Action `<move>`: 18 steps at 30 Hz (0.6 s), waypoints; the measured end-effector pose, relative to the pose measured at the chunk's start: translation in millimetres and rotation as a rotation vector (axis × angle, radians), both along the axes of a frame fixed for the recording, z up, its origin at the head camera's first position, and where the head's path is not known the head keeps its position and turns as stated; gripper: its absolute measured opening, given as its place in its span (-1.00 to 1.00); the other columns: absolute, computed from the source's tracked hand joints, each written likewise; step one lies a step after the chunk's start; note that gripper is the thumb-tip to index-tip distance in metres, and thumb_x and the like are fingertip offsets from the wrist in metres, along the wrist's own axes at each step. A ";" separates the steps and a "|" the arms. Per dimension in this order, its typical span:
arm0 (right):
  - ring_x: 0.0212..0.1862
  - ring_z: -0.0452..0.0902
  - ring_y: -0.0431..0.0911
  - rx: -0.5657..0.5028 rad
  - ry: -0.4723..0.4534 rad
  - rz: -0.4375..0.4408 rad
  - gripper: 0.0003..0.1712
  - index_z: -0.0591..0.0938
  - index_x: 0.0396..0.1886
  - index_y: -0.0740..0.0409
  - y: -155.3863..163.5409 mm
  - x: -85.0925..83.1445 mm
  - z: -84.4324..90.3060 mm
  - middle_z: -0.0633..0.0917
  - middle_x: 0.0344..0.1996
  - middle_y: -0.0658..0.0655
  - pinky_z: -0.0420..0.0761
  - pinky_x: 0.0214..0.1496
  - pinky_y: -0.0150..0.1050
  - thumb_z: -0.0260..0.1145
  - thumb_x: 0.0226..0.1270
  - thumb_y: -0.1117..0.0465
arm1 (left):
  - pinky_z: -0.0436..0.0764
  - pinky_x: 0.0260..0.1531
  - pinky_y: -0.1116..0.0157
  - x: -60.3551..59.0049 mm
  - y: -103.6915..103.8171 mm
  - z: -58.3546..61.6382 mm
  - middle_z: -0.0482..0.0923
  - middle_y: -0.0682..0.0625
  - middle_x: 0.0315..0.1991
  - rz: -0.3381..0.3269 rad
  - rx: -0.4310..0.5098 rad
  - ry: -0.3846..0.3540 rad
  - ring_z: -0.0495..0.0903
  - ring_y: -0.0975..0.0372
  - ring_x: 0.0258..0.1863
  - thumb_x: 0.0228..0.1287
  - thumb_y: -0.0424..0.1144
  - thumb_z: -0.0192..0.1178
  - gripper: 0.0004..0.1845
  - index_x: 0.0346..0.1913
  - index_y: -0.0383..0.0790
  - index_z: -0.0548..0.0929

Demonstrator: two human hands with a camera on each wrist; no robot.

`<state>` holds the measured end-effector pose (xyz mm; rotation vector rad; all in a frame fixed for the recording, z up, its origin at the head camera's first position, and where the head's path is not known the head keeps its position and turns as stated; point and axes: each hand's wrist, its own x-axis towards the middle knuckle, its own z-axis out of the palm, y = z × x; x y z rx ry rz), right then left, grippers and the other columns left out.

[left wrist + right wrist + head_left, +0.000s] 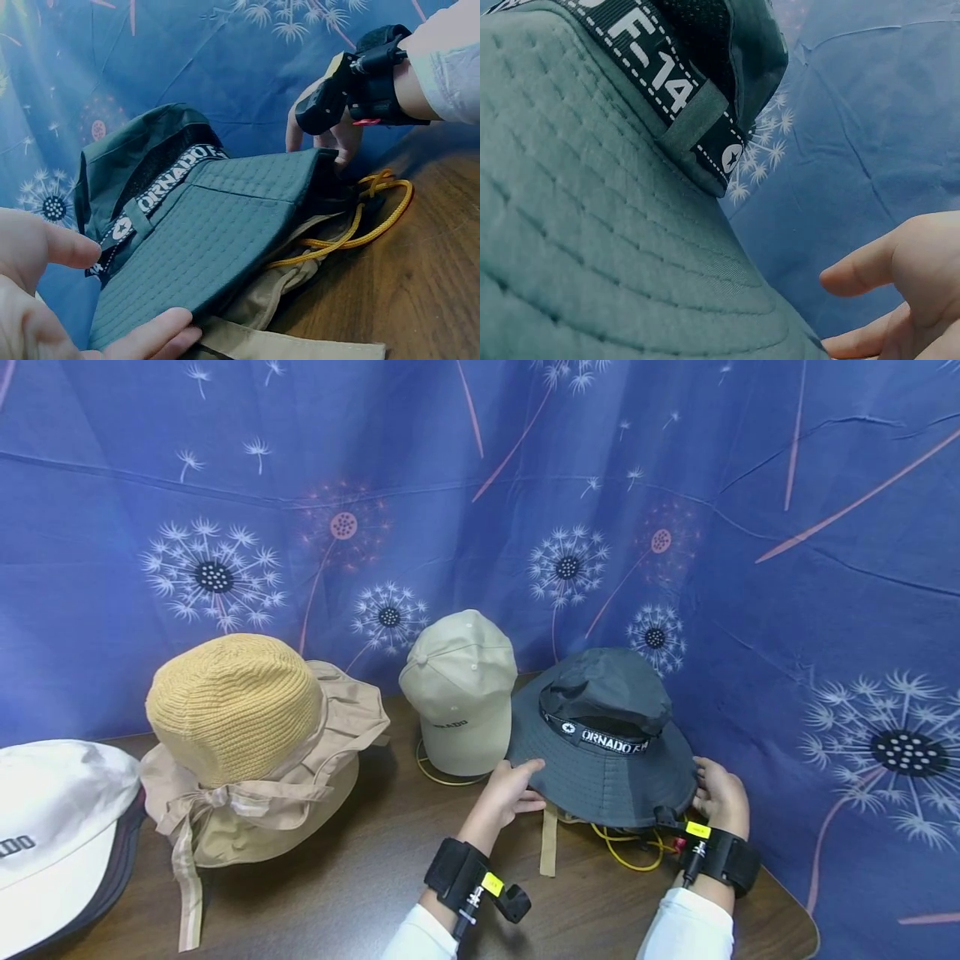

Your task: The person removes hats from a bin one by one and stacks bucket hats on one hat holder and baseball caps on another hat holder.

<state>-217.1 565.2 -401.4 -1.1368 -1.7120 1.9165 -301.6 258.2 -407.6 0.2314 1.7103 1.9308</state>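
Seen at the front right of the wooden table [360, 877]: a dark grey bucket hat [600, 752], lying on top of something tan with a yellow cord [637, 852] and a beige strap [549, 843] coming out from below. Held at the near left brim by the left hand [506, 793], thumb on top and fingers under, a light pinch. On the opposite brim, the right hand [720, 797], fingers at the edge; cannot tell if gripping or only touching.

Possible trouble, as a judgement only: with such a soft brim and a light pinch, could fold or slip out on one side. Could also catch the yellow cord or the strap underneath and drag them along. Close on the left, a beige cap [461, 693] on a thin wire ring; may get knocked by the brim or the left wrist.

Readable writing: "ORNADO" in white on the black band of the bucket hat, first letter hidden; "F-14" and a star mark on the same band in the right wrist view. Small dark letters on the beige cap, too small to read surely. On the white cap [52, 827] at far left, only "DO".
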 end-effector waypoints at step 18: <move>-0.77 0.09 -0.32 0.117 -0.004 0.055 -0.60 0.50 0.20 -0.02 1.9 6.0 -1.6 0.30 -0.66 -0.31 0.23 -0.72 -0.40 0.01 0.41 0.23 | 0.74 -0.27 0.34 8.8 12.2 2.3 0.05 -0.61 0.31 0.077 0.058 0.049 0.65 -0.03 -0.12 0.33 -0.35 0.11 -0.09 0.45 -0.46 -0.33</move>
